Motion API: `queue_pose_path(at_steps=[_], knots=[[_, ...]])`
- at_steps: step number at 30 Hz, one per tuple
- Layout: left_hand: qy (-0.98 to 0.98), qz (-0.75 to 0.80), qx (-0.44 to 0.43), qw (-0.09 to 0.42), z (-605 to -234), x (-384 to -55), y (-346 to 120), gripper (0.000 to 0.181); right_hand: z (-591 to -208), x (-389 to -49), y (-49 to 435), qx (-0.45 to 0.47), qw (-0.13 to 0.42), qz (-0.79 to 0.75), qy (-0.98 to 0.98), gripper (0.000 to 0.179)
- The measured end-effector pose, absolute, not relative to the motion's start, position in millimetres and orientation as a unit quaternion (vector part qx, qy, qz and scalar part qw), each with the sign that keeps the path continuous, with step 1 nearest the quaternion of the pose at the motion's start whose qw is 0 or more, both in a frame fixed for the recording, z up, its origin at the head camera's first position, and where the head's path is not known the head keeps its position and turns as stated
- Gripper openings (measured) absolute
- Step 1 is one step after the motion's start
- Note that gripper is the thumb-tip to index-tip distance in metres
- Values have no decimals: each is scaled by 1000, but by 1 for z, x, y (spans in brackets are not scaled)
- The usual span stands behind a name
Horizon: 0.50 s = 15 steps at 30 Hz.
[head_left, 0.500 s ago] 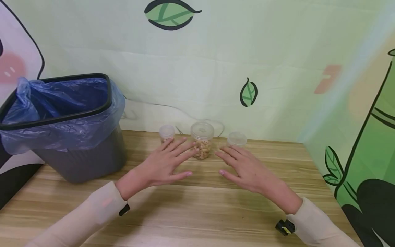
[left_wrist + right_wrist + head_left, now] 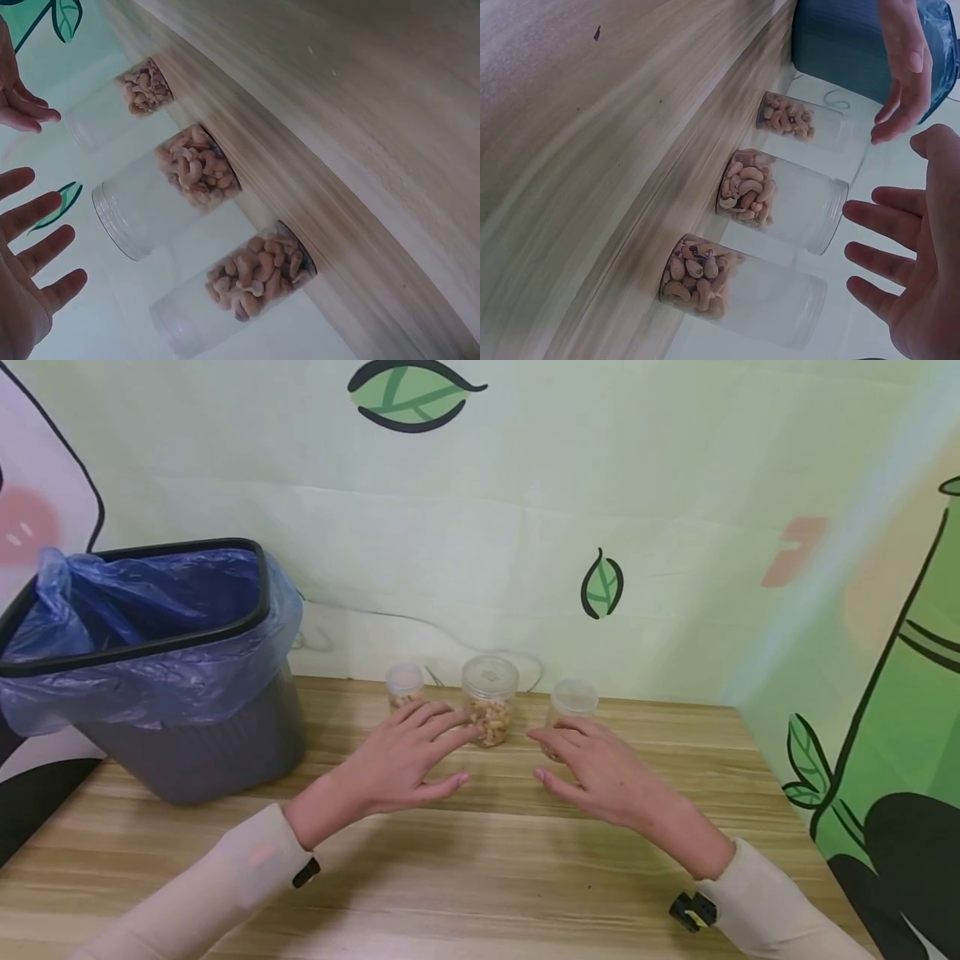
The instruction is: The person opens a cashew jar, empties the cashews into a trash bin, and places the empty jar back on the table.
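Three clear lidded jars, each partly filled with cashews, stand in a row by the back wall. In the head view the left jar (image 2: 406, 680) and right jar (image 2: 573, 695) are partly covered by the hands; the middle jar (image 2: 490, 697) shows between them. My left hand (image 2: 408, 756) hovers palm down before the left and middle jars, fingers spread, holding nothing. Fingers loosely bent, my right hand (image 2: 607, 768) hovers in front of the right jar, also holding nothing. The left wrist view shows cashews (image 2: 259, 274) in the nearest jar's lower part.
A dark grey bin (image 2: 202, 760) lined with a blue bag (image 2: 172, 597) stands at the left of the wooden table (image 2: 480, 893). A thin cable (image 2: 420, 620) runs along the wall behind the jars. A printed backdrop closes off the back and right side.
The fingers of both hands have dipped slightly and bent a little more, uncovering more of the right jar. The jars and bin have stayed in place.
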State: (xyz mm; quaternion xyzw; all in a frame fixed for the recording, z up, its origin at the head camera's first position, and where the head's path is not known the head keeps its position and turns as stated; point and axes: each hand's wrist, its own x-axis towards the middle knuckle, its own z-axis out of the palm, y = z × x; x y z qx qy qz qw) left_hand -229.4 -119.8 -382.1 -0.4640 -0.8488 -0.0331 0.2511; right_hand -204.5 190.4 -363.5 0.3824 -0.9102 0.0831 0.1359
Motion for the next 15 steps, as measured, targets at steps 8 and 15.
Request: queue_pose_path(at_steps=[8, 15], knots=[[-837, -31, -482, 257, -384, -230, -111, 52, -362, -204, 192, 376, 136, 80, -913, 53], [-830, -34, -492, 263, -386, -230, -102, 51, -360, -205, 195, 372, 127, 74, -917, 49]])
